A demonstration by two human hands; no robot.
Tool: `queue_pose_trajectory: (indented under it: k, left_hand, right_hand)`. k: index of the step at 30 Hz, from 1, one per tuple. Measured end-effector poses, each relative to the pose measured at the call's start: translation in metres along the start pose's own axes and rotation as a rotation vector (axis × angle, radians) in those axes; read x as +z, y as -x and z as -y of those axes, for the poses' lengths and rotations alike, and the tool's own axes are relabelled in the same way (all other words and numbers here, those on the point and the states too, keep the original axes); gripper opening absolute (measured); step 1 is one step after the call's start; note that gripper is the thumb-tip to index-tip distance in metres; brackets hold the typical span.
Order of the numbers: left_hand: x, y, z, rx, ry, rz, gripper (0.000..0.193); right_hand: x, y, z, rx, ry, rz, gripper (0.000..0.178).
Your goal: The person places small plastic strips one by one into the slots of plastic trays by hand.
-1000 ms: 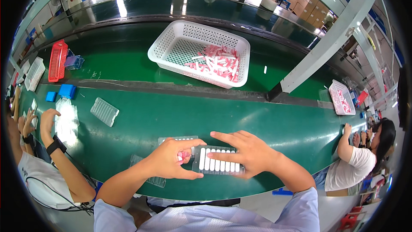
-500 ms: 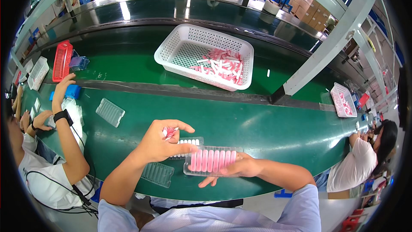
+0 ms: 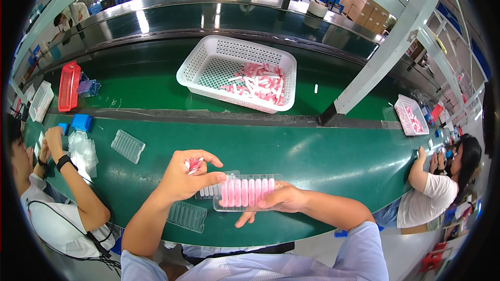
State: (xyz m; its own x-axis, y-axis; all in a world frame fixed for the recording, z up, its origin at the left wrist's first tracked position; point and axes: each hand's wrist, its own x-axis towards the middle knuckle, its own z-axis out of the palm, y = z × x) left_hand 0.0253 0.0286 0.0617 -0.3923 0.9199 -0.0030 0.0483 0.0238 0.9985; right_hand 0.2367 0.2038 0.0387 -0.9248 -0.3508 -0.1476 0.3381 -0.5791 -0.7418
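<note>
My right hand (image 3: 286,198) holds a clear plastic tray (image 3: 229,208) from its right end, thumb over the front edge and fingers beneath. Several pink sticks (image 3: 245,192) stand side by side in its slots. At the tray's left end is my left hand (image 3: 182,177), its thumb tip against or very close to the upper corner. Its curled fingers keep a small bunch of pink-and-white sticks (image 3: 194,165), while the index finger reaches out above. Partly hidden behind them lies another clear tray (image 3: 207,191) with white pieces. A clear slotted tray (image 3: 186,217) rests on the green table below my left wrist.
Beyond the ledge stands a white basket (image 3: 237,101) of loose pink-and-white sticks. Another clear tray (image 3: 128,146) lies to the left, near a plastic bag (image 3: 83,151) and a red basket (image 3: 69,86). A slanted post (image 3: 385,47) rises at right. Co-workers sit on both sides.
The whole view has shifted slightly. My hands keep nearly the same hold on the tray and sticks. The left co-worker's raised hand has come down from beside the red basket.
</note>
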Motion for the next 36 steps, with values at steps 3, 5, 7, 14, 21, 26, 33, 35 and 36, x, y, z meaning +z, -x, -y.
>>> queue_pose_trajectory:
  k: [3,5,7,14,21,26,33,35,36]
  left_hand:
    - [0.001,-0.001,-0.001,-0.012,0.001,0.009,0.024]
    - [0.004,-0.001,-0.001,-0.031,0.011,0.010,0.025]
    - [0.008,0.001,0.000,-0.008,0.062,0.031,0.024]
    - [0.002,0.019,0.008,0.077,-0.597,0.058,0.044]
    - [0.022,-0.002,0.027,-0.188,-1.094,0.316,0.075]
    - [0.013,-0.003,0.022,-0.183,-1.091,0.320,0.072]
    - [-0.033,0.001,0.022,-0.206,-1.175,0.235,0.071]
    - [-0.036,0.004,0.022,-0.202,-1.131,0.216,0.071]
    - [-0.037,0.009,0.021,-0.180,-1.088,0.215,0.071]
  right_hand:
    - [0.002,0.004,0.009,0.012,0.045,-0.040,0.061]
    - [-0.008,0.007,0.004,0.051,0.060,-0.051,0.061]
    - [-0.023,0.016,0.002,0.089,0.076,-0.066,0.060]
    - [-0.031,0.051,0.034,-0.023,1.863,-0.304,0.065]
    - [-0.048,0.040,0.029,-0.040,2.282,-0.296,0.073]
    - [-0.034,0.060,0.058,0.296,1.845,-0.629,0.094]
    - [-0.047,0.048,0.041,0.147,1.633,-0.590,0.090]
    - [-0.047,0.035,0.037,0.155,1.562,-0.625,0.071]
    - [-0.044,0.026,0.033,0.140,1.561,-0.586,0.071]
